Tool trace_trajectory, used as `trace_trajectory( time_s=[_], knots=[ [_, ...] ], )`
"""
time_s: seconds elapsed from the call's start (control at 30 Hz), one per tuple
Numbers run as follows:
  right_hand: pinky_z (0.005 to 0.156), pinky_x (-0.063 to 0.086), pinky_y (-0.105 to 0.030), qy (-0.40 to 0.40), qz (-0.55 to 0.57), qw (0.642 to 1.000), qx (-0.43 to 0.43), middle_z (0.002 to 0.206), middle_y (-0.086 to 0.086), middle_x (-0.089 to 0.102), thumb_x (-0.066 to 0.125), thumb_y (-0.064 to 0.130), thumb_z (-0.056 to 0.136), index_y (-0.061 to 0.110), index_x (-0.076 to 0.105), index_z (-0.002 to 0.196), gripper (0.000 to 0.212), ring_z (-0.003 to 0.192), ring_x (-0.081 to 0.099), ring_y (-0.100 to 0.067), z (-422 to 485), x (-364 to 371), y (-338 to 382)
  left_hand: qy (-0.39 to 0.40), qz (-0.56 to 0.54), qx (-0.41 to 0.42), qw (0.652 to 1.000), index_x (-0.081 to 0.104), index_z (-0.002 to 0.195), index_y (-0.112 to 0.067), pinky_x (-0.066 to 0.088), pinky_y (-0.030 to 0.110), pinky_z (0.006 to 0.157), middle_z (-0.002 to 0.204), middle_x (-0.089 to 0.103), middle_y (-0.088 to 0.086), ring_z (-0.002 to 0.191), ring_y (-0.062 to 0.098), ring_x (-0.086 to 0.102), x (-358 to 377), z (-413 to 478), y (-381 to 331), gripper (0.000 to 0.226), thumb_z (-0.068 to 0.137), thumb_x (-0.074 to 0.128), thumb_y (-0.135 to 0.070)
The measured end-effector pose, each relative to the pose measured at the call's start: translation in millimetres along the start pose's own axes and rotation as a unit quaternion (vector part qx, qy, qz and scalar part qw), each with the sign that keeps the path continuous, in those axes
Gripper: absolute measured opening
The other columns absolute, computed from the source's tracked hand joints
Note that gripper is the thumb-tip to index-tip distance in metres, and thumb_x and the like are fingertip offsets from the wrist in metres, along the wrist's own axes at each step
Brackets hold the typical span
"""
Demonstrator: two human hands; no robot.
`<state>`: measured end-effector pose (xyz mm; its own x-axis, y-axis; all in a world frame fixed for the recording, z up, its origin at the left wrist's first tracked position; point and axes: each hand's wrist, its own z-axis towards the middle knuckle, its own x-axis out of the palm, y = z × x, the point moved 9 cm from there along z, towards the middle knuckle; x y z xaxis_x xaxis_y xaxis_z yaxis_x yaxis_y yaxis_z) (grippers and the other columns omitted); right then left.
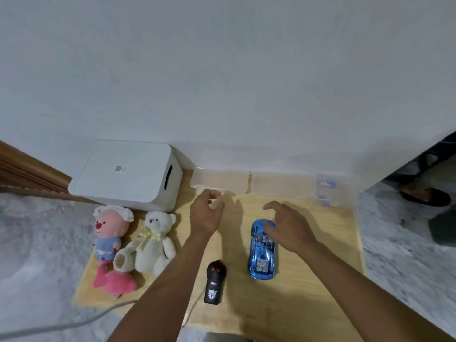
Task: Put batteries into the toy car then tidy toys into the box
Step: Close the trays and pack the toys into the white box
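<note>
Glossy metallic-blue plastic toy car lies lengthwise on pale wooden board. Left of car: matte black remote, fluffy cream teddy bear, soft pink plush doll. Smooth white rounded storage box, far left behind plush. Clear plastic cases behind car. Right hand hovers over car front, fingers loosely curled, empty. Left hand left of car, half-curled, holding nothing.

A light wooden board lay on grey mottled carpet against a white wall; a pale cable crossed the carpet
</note>
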<state>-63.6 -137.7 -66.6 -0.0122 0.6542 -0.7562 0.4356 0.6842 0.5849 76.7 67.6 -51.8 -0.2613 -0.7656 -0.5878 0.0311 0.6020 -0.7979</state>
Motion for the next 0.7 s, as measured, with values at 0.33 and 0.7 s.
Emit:
trace_trajectory(
  time_s=[0.33,0.7],
  knots=[
    [0.072,0.050,-0.031,-0.030,-0.149,0.987,-0.050,0.146,0.003,0.038,0.061,0.036,0.096,0.032,0.044,0.144,0.051,0.082,0.067,-0.026,66.9,4.3,73.1,0.014,0.118,0.033,0.992,0.053,0.139,-0.016,0.034,0.021,0.095,0.139,0.050,0.011,0.123,0.024,0.051,-34.1,58.0,13.6,0.059,0.085,0.079,-0.013],
    [0.063,0.048,-0.034,-0.015,-0.274,0.961,-0.026,0.164,-0.006,0.020,0.060,0.027,0.096,0.029,0.028,0.152,0.065,0.077,0.068,-0.033,104.6,34.5,83.7,0.084,0.097,0.078,0.989,0.040,0.153,-0.016,0.012,0.008,0.110,0.156,0.043,0.003,0.146,0.016,0.033,-15.5,86.4,39.5,0.076,0.087,0.078,-0.014]
  ],
)
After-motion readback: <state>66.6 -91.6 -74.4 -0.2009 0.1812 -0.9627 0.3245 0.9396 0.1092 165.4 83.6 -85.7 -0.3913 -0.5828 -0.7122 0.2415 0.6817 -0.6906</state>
